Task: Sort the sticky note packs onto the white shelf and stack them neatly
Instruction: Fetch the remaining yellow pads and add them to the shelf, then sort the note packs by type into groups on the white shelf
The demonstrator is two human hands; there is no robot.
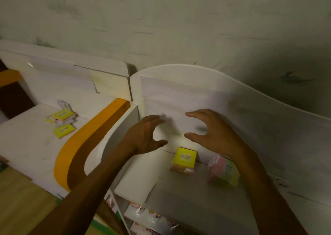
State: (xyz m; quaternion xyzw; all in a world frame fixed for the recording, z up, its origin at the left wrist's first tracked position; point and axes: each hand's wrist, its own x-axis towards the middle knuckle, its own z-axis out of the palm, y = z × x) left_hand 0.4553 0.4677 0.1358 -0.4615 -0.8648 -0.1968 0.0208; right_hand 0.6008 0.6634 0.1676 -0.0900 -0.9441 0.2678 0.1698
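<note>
On the top board of the white shelf (161,186) stands a stack of yellow sticky note packs (184,160) against the back panel. To its right lies a pink and yellow pack (223,172), partly hidden by my right forearm. My left hand (146,135) and my right hand (207,130) hover above the yellow stack, fingers spread and loosely curved, palms facing each other, holding nothing. On the white desk at the left lie more yellow packs: a small pile (61,117) and a single pack (64,130).
The desk (26,141) has an orange curved band (71,150) along its edge. The shelf's curved back panel (215,95) rises behind my hands. Lower shelf compartments (148,216) hold packaged items. Wooden floor (21,208) shows at the bottom left.
</note>
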